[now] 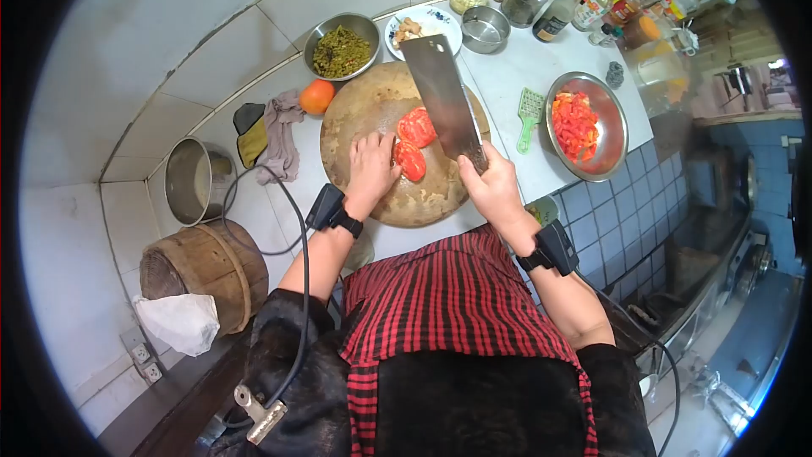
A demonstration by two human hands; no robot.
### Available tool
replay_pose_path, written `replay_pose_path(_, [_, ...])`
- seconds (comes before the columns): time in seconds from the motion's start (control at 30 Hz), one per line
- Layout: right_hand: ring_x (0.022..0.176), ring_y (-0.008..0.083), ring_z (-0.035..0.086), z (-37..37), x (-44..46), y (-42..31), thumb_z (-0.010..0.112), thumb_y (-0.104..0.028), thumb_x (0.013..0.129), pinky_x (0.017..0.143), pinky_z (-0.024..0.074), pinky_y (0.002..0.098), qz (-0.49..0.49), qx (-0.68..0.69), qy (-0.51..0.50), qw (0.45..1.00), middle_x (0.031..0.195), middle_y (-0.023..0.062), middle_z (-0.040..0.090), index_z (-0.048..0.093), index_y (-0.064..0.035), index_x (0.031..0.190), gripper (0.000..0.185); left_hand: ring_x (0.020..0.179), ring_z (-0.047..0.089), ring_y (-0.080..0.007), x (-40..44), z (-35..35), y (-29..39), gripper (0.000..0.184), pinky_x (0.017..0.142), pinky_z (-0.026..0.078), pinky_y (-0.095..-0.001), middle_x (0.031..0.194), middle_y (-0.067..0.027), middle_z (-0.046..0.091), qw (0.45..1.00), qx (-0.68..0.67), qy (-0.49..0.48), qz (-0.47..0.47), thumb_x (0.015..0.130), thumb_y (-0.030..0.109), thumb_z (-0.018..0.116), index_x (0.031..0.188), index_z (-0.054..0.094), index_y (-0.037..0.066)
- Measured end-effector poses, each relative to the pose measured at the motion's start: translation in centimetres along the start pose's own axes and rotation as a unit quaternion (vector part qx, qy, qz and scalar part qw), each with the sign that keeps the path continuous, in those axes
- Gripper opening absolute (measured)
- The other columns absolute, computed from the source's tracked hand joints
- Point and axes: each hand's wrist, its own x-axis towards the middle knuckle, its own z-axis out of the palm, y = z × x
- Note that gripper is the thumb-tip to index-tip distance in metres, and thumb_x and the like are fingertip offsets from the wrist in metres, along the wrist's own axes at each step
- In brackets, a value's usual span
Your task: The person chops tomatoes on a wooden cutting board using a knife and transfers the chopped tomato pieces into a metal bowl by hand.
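My right hand (494, 184) is wrapped round the handle of a broad cleaver (443, 95), its blade raised over the right side of a round wooden chopping board (355, 110). Two cut tomato halves lie on the board, an upper tomato half (416, 128) and a lower tomato half (409, 161), red cut faces up. Left of them my left hand (372, 171) rests on the board with its fingers stretched out. Its thumb side is beside the lower half; whether they touch I cannot tell. A whole tomato (317, 96) sits at the board's upper left edge.
A steel bowl of chopped tomato (575, 129) stands right, beside a green grater (529, 118). Behind are a bowl of chopped greens (342, 52), a plate with ginger (441, 25), a small metal bowl (485, 30) and several bottles. Cables hang from both wrist straps.
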Motion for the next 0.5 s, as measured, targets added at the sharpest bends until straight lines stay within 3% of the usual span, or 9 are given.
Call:
replay_pose_path(0.07, [0.071,0.0416,0.067,-0.8,0.1,0.5,0.064,-0.017,0.09,0.062,0.0509,0.0425,-0.005,0.003,-0.005,1.0,0.073,0.0256,0.065,0.063,0.0032,0.101,0.023,0.103,0.057,-0.0346,0.5,1.2,0.0,0.036,0.098,0.042,-0.0478,0.105,-0.0139,0.061,0.999,-0.015,0.041,-0.017,0.077,0.006,0.065,0.113,0.062,0.006])
replay_pose_path(0.17, [0.069,0.0376,0.068,-0.5,1.4,3.1,0.063,-0.017,0.091,0.063,0.051,0.0414,-0.023,-0.017,-0.027,0.999,0.072,0.023,0.066,0.063,0.0042,0.105,0.026,0.1,0.058,-0.0361,1.5,0.0,0.5,0.032,0.092,0.046,-0.0468,0.101,-0.0143,0.062,0.978,-0.145,0.133,-0.068,0.076,0.002,0.061,0.107,0.063,0.005])
replay_pose_path(0.23, [0.067,0.0346,0.068,-0.2,2.0,3.6,0.063,-0.018,0.091,0.063,0.051,0.0412,-0.043,-0.041,-0.044,0.997,0.072,0.0213,0.066,0.063,0.0048,0.107,0.028,0.098,0.06,-0.0346,2.0,0.3,0.9,0.022,0.088,0.05,-0.0457,0.099,-0.0107,0.064,0.965,-0.203,0.146,-0.081,0.085,0.006,0.057,0.107,0.062,0.004])
replay_pose_path(0.27, [0.062,0.0288,0.066,-0.1,1.9,3.5,0.063,-0.018,0.091,0.06,0.051,0.0395,-0.009,0.032,-0.078,0.996,0.072,0.0178,0.067,0.063,0.0043,0.107,0.027,0.098,0.061,-0.0331,2.2,0.4,1.4,0.021,0.088,0.051,-0.0467,0.101,-0.0087,0.065,0.842,-0.492,0.085,-0.205,0.091,0.013,0.055,0.109,0.061,0.005])
replay_pose_path(0.3, [0.057,0.0227,0.062,0.0,1.5,3.2,0.063,-0.018,0.092,0.056,0.0499,0.0359,0.045,0.101,-0.115,0.987,0.07,0.0132,0.065,0.062,0.0031,0.108,0.026,0.098,0.062,-0.0317,2.3,0.0,2.0,0.022,0.089,0.051,-0.0477,0.104,-0.0067,0.066,0.62,-0.722,0.016,-0.307,0.097,0.021,0.053,0.112,0.061,0.006])
replay_pose_path(0.33, [0.052,0.0165,0.058,0.1,1.2,2.8,0.063,-0.017,0.092,0.051,0.0487,0.0322,0.104,0.165,-0.145,0.97,0.069,0.0086,0.062,0.061,0.0018,0.108,0.025,0.098,0.062,-0.0317,2.2,-0.4,2.5,0.022,0.089,0.051,-0.0477,0.104,-0.0067,0.066,0.625,-0.719,0.016,-0.304,0.097,0.021,0.053,0.112,0.061,0.006])
replay_pose_path(0.37, [0.046,0.0099,0.053,-0.1,1.1,2.6,0.063,-0.017,0.093,0.045,0.0466,0.0266,0.178,0.22,-0.174,0.943,0.068,0.0029,0.057,0.059,-0.0002,0.109,0.023,0.104,0.062,-0.0316,2.1,-0.7,3.1,0.03,0.092,0.05,-0.0472,0.111,-0.0086,0.066,0.519,-0.804,-0.03,-0.289,0.099,0.029,0.051,0.117,0.061,0.007])
replay_pose_path(0.43, [0.045,0.0105,0.049,-0.6,0.3,3.0,0.064,-0.015,0.093,0.043,0.0453,0.0281,0.196,0.368,-0.225,0.881,0.062,0.0007,0.052,0.053,-0.0025,0.101,0.018,0.115,0.061,-0.0315,0.6,-0.5,4.6,0.046,0.098,0.049,-0.0461,0.124,-0.0123,0.065,0.266,-0.918,-0.136,-0.259,0.101,0.046,0.048,0.126,0.06,0.009])
replay_pose_path(0.5, [0.044,0.0102,0.047,-1.4,-0.9,3.2,0.063,-0.013,0.093,0.042,0.0441,0.0289,0.22,0.374,-0.197,0.879,0.06,-0.0005,0.048,0.048,-0.0054,0.094,0.017,0.121,0.059,-0.0305,-0.3,0.4,4.6,0.045,0.104,0.045,-0.0479,0.128,-0.0115,0.065,0.329,-0.88,-0.092,-0.331,0.1,0.045,0.05,0.125,0.061,0.01])
